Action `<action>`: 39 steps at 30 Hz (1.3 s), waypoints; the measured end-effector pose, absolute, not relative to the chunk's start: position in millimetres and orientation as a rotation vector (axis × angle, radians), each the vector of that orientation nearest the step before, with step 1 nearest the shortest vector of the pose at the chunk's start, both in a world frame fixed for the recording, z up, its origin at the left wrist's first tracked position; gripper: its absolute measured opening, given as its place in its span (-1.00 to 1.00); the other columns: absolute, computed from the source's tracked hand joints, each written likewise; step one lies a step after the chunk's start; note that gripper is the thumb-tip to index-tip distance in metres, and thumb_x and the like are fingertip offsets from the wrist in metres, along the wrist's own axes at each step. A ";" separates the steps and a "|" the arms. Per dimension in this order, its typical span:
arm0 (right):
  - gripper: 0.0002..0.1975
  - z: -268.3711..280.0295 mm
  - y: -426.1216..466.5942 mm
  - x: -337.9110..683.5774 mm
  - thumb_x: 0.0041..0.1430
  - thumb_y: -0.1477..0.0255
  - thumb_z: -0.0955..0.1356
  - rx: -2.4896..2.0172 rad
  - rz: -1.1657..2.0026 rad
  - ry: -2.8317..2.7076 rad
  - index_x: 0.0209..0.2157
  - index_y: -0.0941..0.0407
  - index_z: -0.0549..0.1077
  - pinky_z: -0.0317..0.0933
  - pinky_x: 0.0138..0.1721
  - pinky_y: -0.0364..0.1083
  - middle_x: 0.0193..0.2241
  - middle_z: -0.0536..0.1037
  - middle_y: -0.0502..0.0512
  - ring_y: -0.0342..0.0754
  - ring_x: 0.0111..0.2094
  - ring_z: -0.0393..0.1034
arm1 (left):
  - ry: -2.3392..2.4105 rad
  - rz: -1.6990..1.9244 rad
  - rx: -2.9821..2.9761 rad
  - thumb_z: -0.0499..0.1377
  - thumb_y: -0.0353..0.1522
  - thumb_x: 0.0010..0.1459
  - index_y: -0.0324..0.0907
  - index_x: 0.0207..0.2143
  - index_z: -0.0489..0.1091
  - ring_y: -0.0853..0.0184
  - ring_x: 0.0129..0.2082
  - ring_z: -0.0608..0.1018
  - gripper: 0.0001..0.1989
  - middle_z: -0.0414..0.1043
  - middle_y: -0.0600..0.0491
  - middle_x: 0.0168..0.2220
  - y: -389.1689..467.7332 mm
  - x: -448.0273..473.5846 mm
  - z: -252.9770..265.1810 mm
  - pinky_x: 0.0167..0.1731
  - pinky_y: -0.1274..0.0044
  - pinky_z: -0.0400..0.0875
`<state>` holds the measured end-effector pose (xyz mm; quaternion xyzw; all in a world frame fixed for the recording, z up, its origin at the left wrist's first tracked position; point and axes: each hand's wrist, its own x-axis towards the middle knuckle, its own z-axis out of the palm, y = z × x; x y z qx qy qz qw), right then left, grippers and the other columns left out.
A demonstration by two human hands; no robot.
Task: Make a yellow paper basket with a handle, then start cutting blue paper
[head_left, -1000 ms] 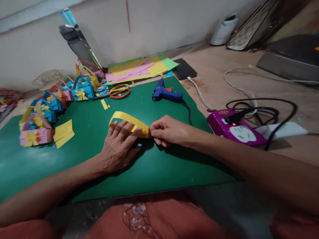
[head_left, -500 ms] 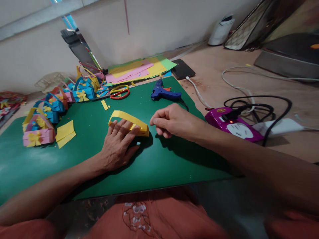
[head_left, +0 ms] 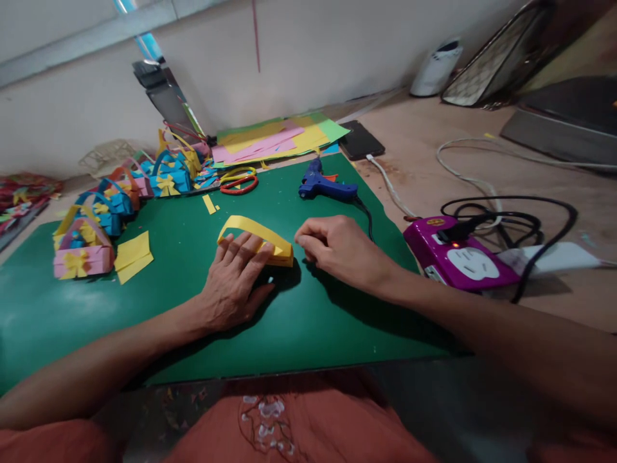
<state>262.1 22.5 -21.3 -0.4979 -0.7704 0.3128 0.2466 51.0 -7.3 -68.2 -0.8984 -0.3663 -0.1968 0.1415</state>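
A small yellow paper basket with a looped strip handle lies tilted on the green mat. My left hand holds it down; the fingers reach over its near side and hide much of it, and the thumb rests apart on the mat. To its right, my right hand hovers with thumb and index finger pinched together. What sits in that pinch, if anything, is too small to make out. Beyond my right hand a blue glue gun lies on its side.
Finished paper baskets line the mat's left edge, near folded yellow paper. Scissors and coloured sheets lie at the back. A purple power socket block with cables and a black phone are on the right.
The view has shifted slightly, moving the scene a little to the right. My right hand's fingers have curled in more; my left hand stays on the basket.
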 end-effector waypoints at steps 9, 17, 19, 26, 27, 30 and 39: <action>-0.76 -34.5 -3.7 250.1 0.22 0.57 0.17 -0.518 -0.470 -2.441 -0.27 0.23 0.45 0.17 -0.08 0.04 -0.29 0.54 0.20 -0.01 -0.20 0.39 | -1.118 -0.881 -2.571 -0.02 -0.45 0.15 -0.25 0.25 -0.33 0.09 0.11 0.27 -0.31 0.22 -0.24 0.08 -5.0 54.8 -71.3 0.05 0.19 0.20; -0.68 -44.4 1.1 221.9 0.24 0.55 0.12 -0.767 -0.906 -2.518 -0.09 0.20 0.41 0.04 0.06 0.15 -0.20 0.52 0.18 0.04 -0.10 0.33 | -0.940 -1.173 -2.608 -0.04 -0.52 0.14 -0.25 0.26 -0.34 0.13 0.11 0.29 -0.30 0.22 -0.27 0.08 -1.3 51.5 -72.1 0.01 0.22 0.30; -0.66 -47.1 3.8 217.5 0.23 0.57 0.11 -0.792 -0.892 -2.518 -0.05 0.25 0.37 0.08 0.03 0.15 -0.19 0.51 0.25 0.06 -0.13 0.34 | -0.915 -1.154 -2.629 -0.03 -0.51 0.14 -0.27 0.26 -0.35 0.12 0.13 0.27 -0.29 0.22 -0.28 0.09 -2.5 51.8 -70.9 0.02 0.22 0.29; -0.66 -53.4 20.8 222.5 0.23 0.58 0.11 -0.810 -0.674 -2.540 -0.06 0.22 0.39 0.00 0.05 0.27 -0.16 0.49 0.29 0.08 -0.12 0.33 | -0.720 -1.128 -2.702 0.01 -0.44 0.15 -0.32 0.21 -0.16 0.16 0.21 0.17 -0.39 0.28 -0.26 0.07 -14.1 42.0 -64.0 0.09 0.26 0.23; -0.66 -52.4 22.3 224.6 0.23 0.57 0.11 -0.815 -0.656 -2.554 -0.04 0.21 0.37 -0.04 0.06 0.29 -0.14 0.48 0.28 0.09 -0.09 0.32 | -0.655 -1.155 -2.701 0.01 -0.44 0.14 -0.29 0.18 -0.08 0.17 0.19 0.21 -0.44 0.33 -0.23 0.03 -15.5 37.6 -63.1 0.07 0.27 0.25; -0.62 -47.8 25.2 230.0 0.21 0.61 0.11 -0.834 -0.646 -2.596 0.01 0.20 0.33 -0.12 0.08 0.28 -0.11 0.47 0.28 0.08 -0.08 0.32 | -0.707 -1.287 -2.725 0.03 -0.45 0.12 -0.23 0.04 0.12 0.24 -0.03 0.44 -0.60 0.45 -0.12 -0.13 -14.2 22.6 -60.3 -0.07 0.34 0.38; -0.69 -42.7 33.1 234.8 0.12 0.67 0.17 -0.822 -0.514 -2.572 -0.11 0.15 0.27 -0.12 0.10 0.18 -0.18 0.52 0.19 0.00 -0.18 0.42 | -2.779 -1.889 -2.781 -0.03 -0.53 0.06 -0.20 -0.32 0.16 0.47 -0.67 0.43 -0.88 0.37 0.11 -0.54 25.1 3.3 -39.8 -0.76 0.67 0.22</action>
